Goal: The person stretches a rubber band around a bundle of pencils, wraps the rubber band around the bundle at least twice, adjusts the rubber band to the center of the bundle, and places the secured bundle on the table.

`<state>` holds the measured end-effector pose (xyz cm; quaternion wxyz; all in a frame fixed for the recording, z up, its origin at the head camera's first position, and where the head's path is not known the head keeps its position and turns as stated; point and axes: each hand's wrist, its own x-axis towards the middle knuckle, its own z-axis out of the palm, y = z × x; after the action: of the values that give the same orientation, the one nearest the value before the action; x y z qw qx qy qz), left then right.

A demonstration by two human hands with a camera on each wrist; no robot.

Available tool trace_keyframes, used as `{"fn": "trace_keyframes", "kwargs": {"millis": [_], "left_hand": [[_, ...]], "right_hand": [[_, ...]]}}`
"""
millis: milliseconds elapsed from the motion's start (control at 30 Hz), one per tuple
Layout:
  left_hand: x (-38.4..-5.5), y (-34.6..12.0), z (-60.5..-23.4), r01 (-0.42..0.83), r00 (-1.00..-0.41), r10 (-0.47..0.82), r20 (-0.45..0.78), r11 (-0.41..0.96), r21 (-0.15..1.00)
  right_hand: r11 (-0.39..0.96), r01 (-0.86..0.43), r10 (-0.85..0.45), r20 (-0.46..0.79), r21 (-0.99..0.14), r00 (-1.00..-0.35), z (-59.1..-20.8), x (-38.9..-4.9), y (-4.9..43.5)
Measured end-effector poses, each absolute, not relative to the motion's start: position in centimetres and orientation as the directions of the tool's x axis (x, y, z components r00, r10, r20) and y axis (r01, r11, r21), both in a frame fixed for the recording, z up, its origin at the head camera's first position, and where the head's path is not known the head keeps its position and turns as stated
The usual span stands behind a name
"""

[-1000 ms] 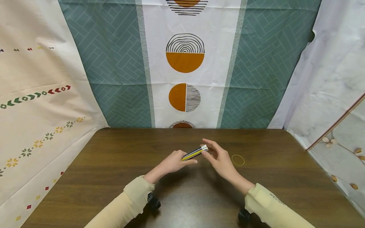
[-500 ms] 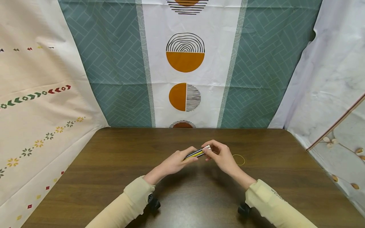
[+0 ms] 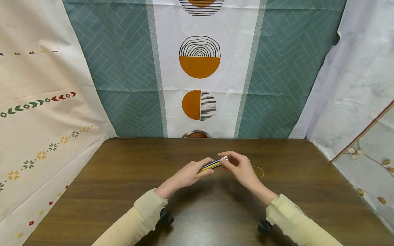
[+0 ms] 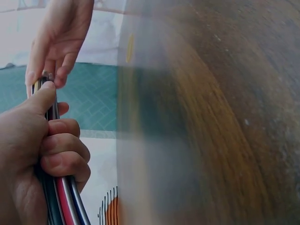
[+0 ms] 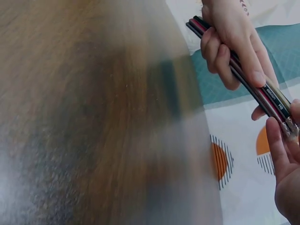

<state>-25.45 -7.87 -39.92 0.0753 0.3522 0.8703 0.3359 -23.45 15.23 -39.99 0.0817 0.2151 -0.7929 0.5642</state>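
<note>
A bundle of several pencils (image 3: 210, 166) is held over the wooden table, tilted up toward the right. My left hand (image 3: 186, 175) grips it around its length; in the left wrist view, curled fingers wrap the striped black, red and silver barrels (image 4: 65, 201). At the far end, my right hand (image 3: 242, 169) pinches the pencils' pale tips between thumb and fingers. HB lettering shows on one dark pencil (image 5: 275, 97) in the right wrist view. A thin yellow rubber band (image 3: 263, 173) lies on the table just right of my right hand, partly covered by it.
The dark brown table (image 3: 197, 215) reaches to a hanging teal and white cloth (image 3: 132, 68) at its back edge. Patterned cream cloth (image 3: 40, 130) borders the left side, and a marbled white sheet (image 3: 347, 102) the right.
My right fingers have moved in around the pencils' tips, from loosely spread to pinching. The left fingers have shifted slightly along the bundle. The rubber band stays where it lay.
</note>
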Motion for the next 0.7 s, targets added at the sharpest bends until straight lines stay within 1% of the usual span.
{"fn": "trace_keyframes", "kwargs": {"millis": [133, 367, 567, 700], "left_hand": [[-25.46, -7.81, -39.70, 0.541, -0.749, 0.657, 0.086, 0.532, 0.651], [-25.30, -7.72, -39.68, 0.559, -0.739, 0.665, 0.103, 0.522, 0.644], [-25.11, -7.56, -39.72, 0.583, -0.743, 0.660, 0.109, 0.560, 0.589], [-24.96, -7.49, -39.76, 0.597, -0.745, 0.656, 0.122, 0.573, 0.562]], "right_hand": [[0.253, -0.455, -0.264, 0.392, -0.853, -0.881, -39.88, -23.40, 15.51], [0.241, -0.449, -0.258, 0.389, -0.860, -0.884, -39.95, -23.39, 15.71], [0.242, -0.432, -0.266, 0.369, -0.869, -0.891, -40.06, -23.51, 15.80], [0.214, -0.401, -0.268, 0.342, -0.891, -0.901, -40.04, -23.66, 15.89]]}}
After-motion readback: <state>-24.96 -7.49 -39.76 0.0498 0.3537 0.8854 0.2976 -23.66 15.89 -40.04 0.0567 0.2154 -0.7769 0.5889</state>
